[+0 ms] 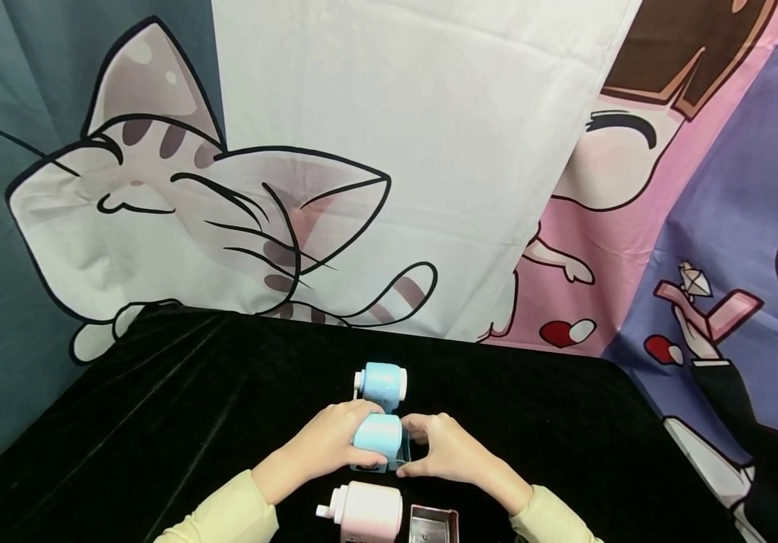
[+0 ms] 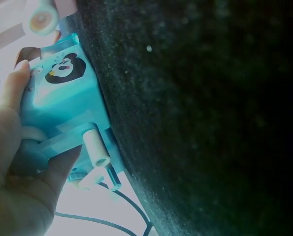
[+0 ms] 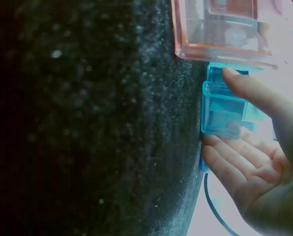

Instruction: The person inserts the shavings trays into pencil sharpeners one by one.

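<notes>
A light blue crank pencil sharpener (image 1: 376, 434) stands on the black cloth, with my left hand (image 1: 331, 439) gripping its body from the left. In the left wrist view its panda-like sticker and crank handle (image 2: 96, 147) show beside my thumb and fingers. At its right side, my right hand (image 1: 453, 451) pinches the clear blue shavings drawer (image 3: 224, 113) between thumb and fingertips. That drawer sits at the end of the body; how far it is inserted cannot be told.
Just behind stands a second blue sharpener (image 1: 382, 383). Nearer me are a pink sharpener (image 1: 370, 509) and, to its right, a separate clear pinkish drawer (image 1: 434, 510). Black velvety cloth (image 1: 226, 407) covers the table, and a printed curtain (image 1: 429, 151) hangs behind it.
</notes>
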A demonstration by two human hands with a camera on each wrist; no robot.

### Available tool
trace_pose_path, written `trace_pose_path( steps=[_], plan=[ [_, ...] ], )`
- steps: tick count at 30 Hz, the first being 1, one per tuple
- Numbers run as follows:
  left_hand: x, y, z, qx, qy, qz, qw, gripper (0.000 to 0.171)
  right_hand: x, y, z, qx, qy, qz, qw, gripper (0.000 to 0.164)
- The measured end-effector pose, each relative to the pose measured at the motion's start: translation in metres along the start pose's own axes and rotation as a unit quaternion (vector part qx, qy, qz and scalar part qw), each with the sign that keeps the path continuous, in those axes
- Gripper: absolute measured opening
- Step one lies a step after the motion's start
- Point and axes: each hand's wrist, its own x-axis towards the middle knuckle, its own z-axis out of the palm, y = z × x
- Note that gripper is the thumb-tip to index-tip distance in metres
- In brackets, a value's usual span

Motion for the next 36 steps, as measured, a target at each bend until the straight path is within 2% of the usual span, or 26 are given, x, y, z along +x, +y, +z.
trace_pose_path(
  steps=[10,18,29,36],
  plan=[
    [0.0001,-0.0008,0.0010,-0.015,-0.006,-0.005,0.9999,0.055,-0.0041,0.0049,-0.0019,0.027,0.007,-0.003,1.000,0.063],
    [0.0003,-0.0016,0.0009,-0.009,-0.001,-0.003,1.0000,0.055,-0.0043,0.0054,-0.0030,0.020,0.008,-0.001,1.000,0.055],
    [0.0015,-0.0008,0.0017,-0.020,-0.006,-0.003,0.9998,0.055,-0.0033,0.0066,-0.0029,0.022,0.005,0.001,1.000,0.055],
    [0.0013,-0.0028,0.0019,-0.018,-0.003,0.000,0.9998,0.055,-0.0013,0.0055,-0.0022,0.015,0.000,-0.013,1.000,0.054]
  ],
)
